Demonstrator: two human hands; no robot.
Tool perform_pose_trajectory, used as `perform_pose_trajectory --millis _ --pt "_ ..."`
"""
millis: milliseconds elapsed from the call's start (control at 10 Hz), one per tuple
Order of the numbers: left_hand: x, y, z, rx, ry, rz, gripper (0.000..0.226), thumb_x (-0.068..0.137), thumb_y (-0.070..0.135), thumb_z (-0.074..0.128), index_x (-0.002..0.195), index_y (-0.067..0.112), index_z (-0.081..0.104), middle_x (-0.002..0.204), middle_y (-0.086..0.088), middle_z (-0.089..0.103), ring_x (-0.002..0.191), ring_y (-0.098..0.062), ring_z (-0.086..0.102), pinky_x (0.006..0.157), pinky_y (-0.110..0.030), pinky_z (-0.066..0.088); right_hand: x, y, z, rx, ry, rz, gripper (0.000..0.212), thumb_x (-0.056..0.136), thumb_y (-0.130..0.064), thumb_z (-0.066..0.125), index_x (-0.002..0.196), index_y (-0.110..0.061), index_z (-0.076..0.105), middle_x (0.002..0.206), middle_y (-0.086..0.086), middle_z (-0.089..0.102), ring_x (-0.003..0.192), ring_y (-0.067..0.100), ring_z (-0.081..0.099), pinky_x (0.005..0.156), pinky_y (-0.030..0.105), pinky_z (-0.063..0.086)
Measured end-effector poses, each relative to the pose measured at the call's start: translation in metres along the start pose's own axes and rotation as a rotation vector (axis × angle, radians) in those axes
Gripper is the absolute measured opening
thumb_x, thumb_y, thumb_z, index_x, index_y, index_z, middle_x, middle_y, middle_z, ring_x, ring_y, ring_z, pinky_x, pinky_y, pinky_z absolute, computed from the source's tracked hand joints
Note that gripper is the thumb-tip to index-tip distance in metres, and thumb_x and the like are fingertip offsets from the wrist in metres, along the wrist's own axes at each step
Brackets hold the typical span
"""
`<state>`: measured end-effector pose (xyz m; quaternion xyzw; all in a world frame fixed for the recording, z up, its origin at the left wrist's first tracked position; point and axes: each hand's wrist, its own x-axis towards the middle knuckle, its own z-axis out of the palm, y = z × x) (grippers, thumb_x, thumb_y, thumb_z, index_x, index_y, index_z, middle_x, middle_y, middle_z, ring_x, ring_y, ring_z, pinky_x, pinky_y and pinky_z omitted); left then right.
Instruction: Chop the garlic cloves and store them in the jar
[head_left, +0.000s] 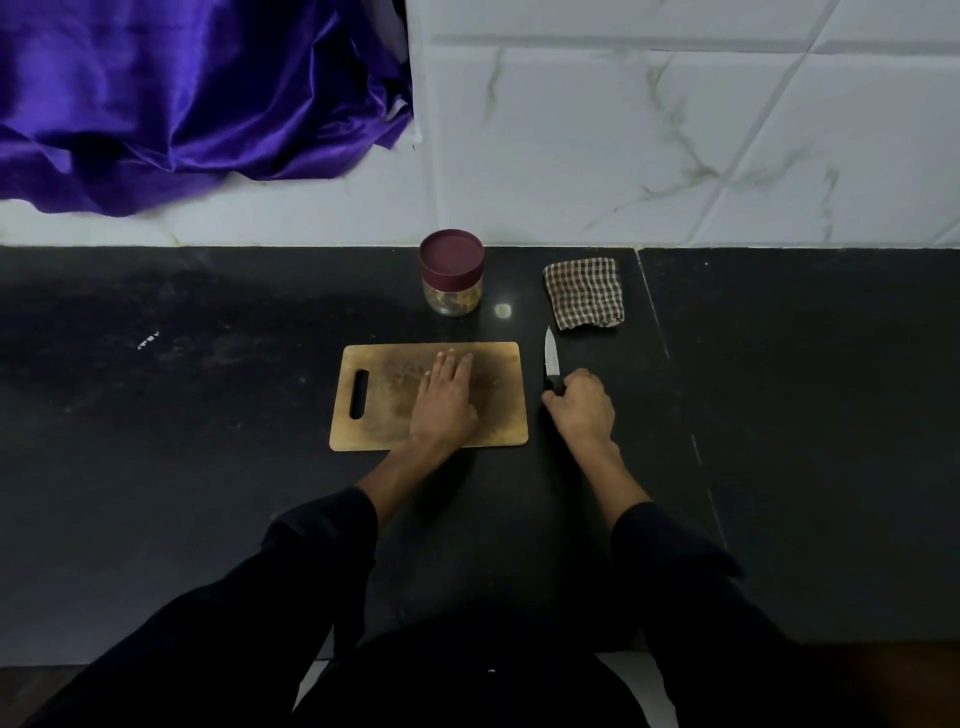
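left hand (445, 400): i am laying it flat, fingers straight, on the wooden cutting board (384, 410).
right hand (581, 402): i am curling it round the black handle of the knife (551, 362), just right of the board, blade pointing away from me.
jar (451, 273): it is standing behind the board, maroon lid on, brownish bits showing inside.
checked cloth (584, 292): it is lying folded right of the jar.
writing: i am seeing none i can read.
garlic cloves: i cannot tell where they are.

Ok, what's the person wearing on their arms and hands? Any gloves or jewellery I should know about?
Both arms wear dark, near-black long sleeves, pushed back to mid-forearm. The left hand and right hand are bare: no gloves, and no rings, watch or bracelets that I can make out at this resolution.
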<state>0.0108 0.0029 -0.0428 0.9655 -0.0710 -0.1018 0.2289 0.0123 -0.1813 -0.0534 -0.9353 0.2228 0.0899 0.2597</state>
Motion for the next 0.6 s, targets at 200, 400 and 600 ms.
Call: perform_pose_trajectory --millis 200,400,600 --pt "0.006 -0.001 -0.002 0.013 -0.004 0.002 0.07 0.091 0.006 0.05 0.151 0.012 0.016 0.159 -0.01 0.013 0.148 -0.023 0.003 0.121 -0.041 0.011 0.007 -0.002 0.004 -0.032 -0.007 0.022 0.045 0.092 -0.03 0.068 0.125 -0.004 0.053 0.127 0.015 0.056 0.111 0.03 0.061 0.09 0.043 0.052" --pt "0.009 -0.008 -0.005 0.002 -0.014 0.002 0.07 0.091 0.007 0.051 0.151 0.013 0.016 0.159 -0.01 0.013 0.148 -0.022 0.004 0.121 -0.042 0.011 0.006 -0.003 0.004 -0.058 -0.014 0.032 0.048 0.093 -0.032 0.067 0.128 -0.005 0.05 0.13 0.015 0.054 0.114 0.03 0.059 0.09 0.043 0.052" --pt "0.004 -0.018 -0.016 0.009 0.048 0.015 0.067 0.091 0.008 0.051 0.15 0.015 0.019 0.159 -0.011 0.013 0.148 -0.023 0.006 0.12 -0.043 0.014 -0.004 -0.009 -0.004 -0.068 0.059 -0.007 0.056 0.091 -0.036 0.069 0.132 -0.004 0.047 0.133 0.015 0.048 0.118 0.031 0.055 0.087 0.042 0.05"
